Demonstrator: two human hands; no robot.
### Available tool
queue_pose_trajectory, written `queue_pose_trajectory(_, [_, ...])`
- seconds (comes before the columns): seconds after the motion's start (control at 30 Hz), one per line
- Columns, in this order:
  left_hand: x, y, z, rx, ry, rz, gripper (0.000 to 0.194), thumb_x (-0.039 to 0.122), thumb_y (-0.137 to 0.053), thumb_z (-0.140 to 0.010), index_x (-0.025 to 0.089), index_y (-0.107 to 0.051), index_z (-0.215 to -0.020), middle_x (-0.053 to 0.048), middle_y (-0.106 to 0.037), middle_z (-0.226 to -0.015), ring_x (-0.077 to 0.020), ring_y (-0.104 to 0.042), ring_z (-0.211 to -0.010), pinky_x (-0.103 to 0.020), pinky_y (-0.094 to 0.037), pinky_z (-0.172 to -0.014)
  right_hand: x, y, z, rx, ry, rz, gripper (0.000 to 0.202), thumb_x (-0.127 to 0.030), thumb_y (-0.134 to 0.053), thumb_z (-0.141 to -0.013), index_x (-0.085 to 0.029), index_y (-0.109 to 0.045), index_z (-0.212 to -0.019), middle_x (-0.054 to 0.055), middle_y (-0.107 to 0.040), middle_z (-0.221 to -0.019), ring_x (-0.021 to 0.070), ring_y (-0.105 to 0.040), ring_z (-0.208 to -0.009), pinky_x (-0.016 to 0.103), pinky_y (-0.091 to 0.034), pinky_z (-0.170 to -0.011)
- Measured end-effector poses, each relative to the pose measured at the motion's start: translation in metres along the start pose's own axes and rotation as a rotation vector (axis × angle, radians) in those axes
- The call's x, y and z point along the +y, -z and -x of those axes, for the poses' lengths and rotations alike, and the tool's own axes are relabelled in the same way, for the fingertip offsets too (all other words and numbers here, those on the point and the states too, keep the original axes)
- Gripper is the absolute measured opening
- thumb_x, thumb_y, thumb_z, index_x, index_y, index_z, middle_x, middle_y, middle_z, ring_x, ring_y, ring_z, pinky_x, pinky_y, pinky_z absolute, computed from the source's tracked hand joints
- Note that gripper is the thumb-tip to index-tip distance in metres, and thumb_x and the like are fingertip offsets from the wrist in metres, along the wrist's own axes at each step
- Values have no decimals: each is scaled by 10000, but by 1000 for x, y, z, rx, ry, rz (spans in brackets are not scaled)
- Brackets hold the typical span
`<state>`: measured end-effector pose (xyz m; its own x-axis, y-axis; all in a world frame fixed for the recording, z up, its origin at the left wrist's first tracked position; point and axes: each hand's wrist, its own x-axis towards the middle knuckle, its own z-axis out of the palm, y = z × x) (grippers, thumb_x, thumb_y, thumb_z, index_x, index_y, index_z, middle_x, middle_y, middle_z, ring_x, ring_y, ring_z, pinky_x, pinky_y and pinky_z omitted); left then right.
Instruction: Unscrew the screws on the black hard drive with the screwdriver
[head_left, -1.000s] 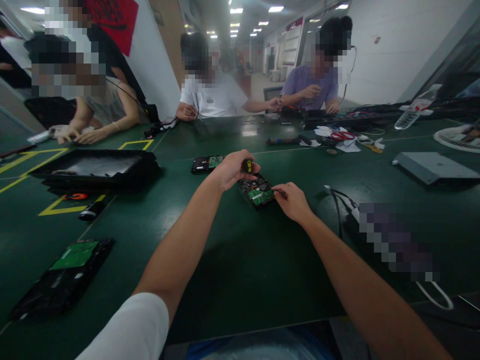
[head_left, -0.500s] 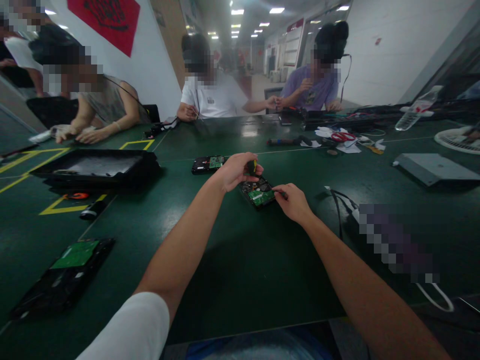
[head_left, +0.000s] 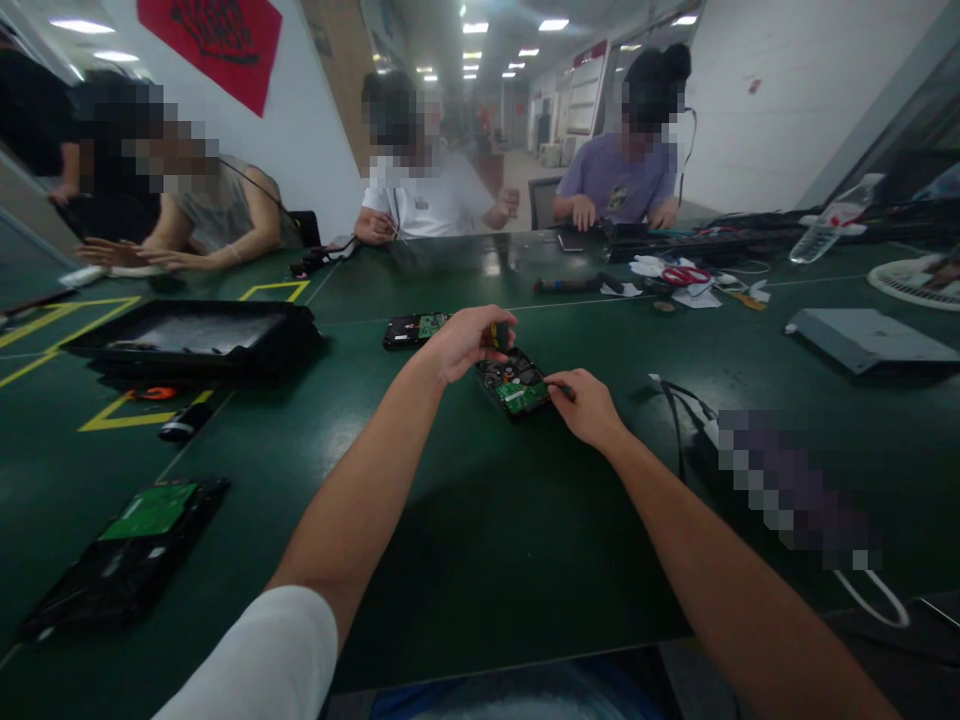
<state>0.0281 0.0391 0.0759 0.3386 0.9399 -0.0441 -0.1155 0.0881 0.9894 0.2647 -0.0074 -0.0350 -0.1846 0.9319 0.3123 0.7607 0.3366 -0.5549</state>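
A hard drive (head_left: 516,394) with a green circuit board lies on the dark green table in front of me. My left hand (head_left: 469,342) is closed around the black and yellow handle of a screwdriver (head_left: 500,336), held over the drive's far left part; the tip is too small to make out. At the drive's right edge, my right hand (head_left: 589,402) pinches its side between thumb and fingers. A second drive (head_left: 412,331) rests just beyond my left wrist. Another drive (head_left: 150,512), also with a green board, sits at the near left.
To the left stands a black tray (head_left: 191,335) with a dark cylinder (head_left: 185,421) before it. On the right are a grey metal box (head_left: 874,338), black cables (head_left: 679,410) and a water bottle (head_left: 836,222). Red-handled scissors (head_left: 686,276) lie among paper scraps. Several people sit across the table.
My left hand and the screwdriver have shifted slightly left, with the handle turned. My right hand stays on the drive. Across the table, two people's hands have moved apart.
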Motion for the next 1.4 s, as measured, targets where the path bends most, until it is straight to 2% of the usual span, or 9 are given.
queue_pose_trajectory(0.23, [0,-6,1,2,33,67,187,328,-652,-837,153,-614,-891,-129,-739,-876,-201,-700,-786,-298,-559,-661,-2,1,0,-7,4,1,256,-315,-539,-1013,-241,-740,-1154,68,-667,-1063,187,-615,-857,341,-480,-787])
queue_pose_trajectory(0.47, [1,-2,1,-5,-53,-58,198,311,-636,-797,127,-711,-793,-105,-706,-871,-153,-635,-736,-223,-453,-543,0,0,0,7,12,-1,252,-311,-544,-1011,-243,-738,-1157,71,-666,-1072,185,-612,-855,333,-479,-784])
queue_pose_trajectory(0.67, [2,-6,4,-54,-18,-49,227,327,-677,-814,125,-718,-908,-101,-699,-883,-176,-666,-782,-250,-520,-598,0,-1,-1,14,35,1,242,-285,-554,-1002,-235,-743,-1144,70,-666,-1040,186,-620,-857,331,-487,-800])
queue_pose_trajectory(0.9, [-8,-9,-3,33,-23,103,185,337,-655,-865,157,-625,-895,-86,-703,-865,-176,-688,-753,-288,-575,-642,-2,1,0,11,18,-17,243,-292,-564,-998,-234,-743,-1152,73,-666,-1060,186,-625,-847,336,-490,-784])
queue_pose_trajectory(1.03, [-5,-6,-2,-21,-7,52,209,348,-631,-864,143,-663,-844,-84,-686,-845,-164,-663,-748,-257,-545,-611,-2,1,0,3,8,-11,242,-291,-566,-996,-234,-739,-1156,73,-666,-1064,186,-628,-848,340,-495,-784])
queue_pose_trajectory(1.2, [0,-3,1,-10,-27,-34,231,342,-620,-849,134,-720,-865,-84,-679,-856,-147,-636,-727,-227,-495,-566,0,-1,-1,10,14,-6,242,-280,-573,-991,-231,-737,-1161,73,-667,-1069,181,-628,-836,340,-503,-793])
queue_pose_trajectory(1.4, [-5,-9,-1,17,-11,20,210,334,-650,-840,158,-647,-953,-78,-690,-878,-168,-670,-717,-258,-517,-568,2,-2,0,19,32,-14,240,-270,-577,-984,-232,-738,-1159,70,-672,-1069,177,-628,-829,336,-506,-789])
